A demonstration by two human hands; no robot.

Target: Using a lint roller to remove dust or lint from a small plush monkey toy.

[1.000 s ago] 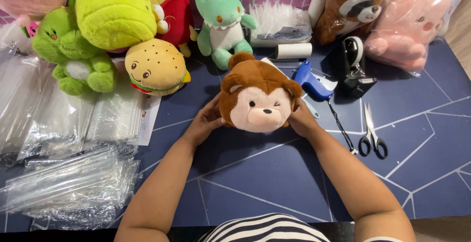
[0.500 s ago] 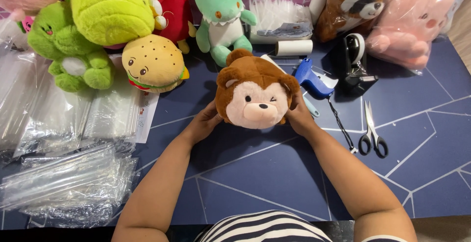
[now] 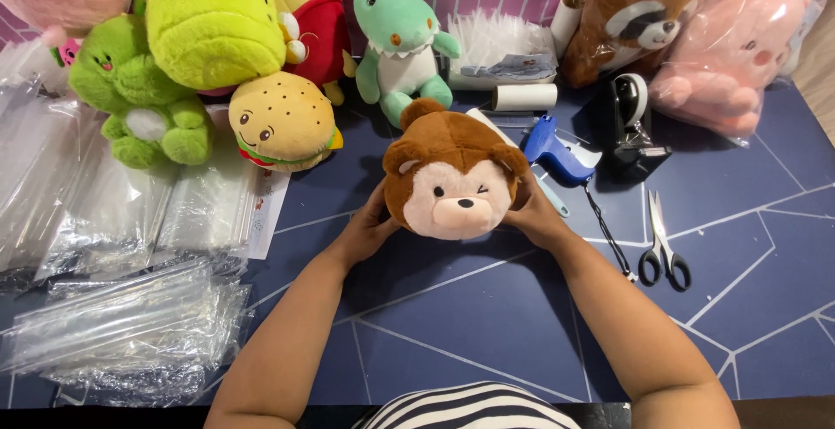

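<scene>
Both grips are clasping the brown monkey plush (image 3: 452,177), left hand (image 3: 370,224) and right hand (image 3: 535,216) flanking it; clear plastic bags (image 3: 122,325) are lying left on the desk (image 3: 487,325).

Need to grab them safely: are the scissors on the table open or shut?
Shut: the scissors lie flat with blades together, handles side by side.

Both bare forearms reach forward and converge. The left hand (image 3: 370,224) and right hand (image 3: 532,216) face each other, palms inward, fingers curled in a cupping hold.
</scene>
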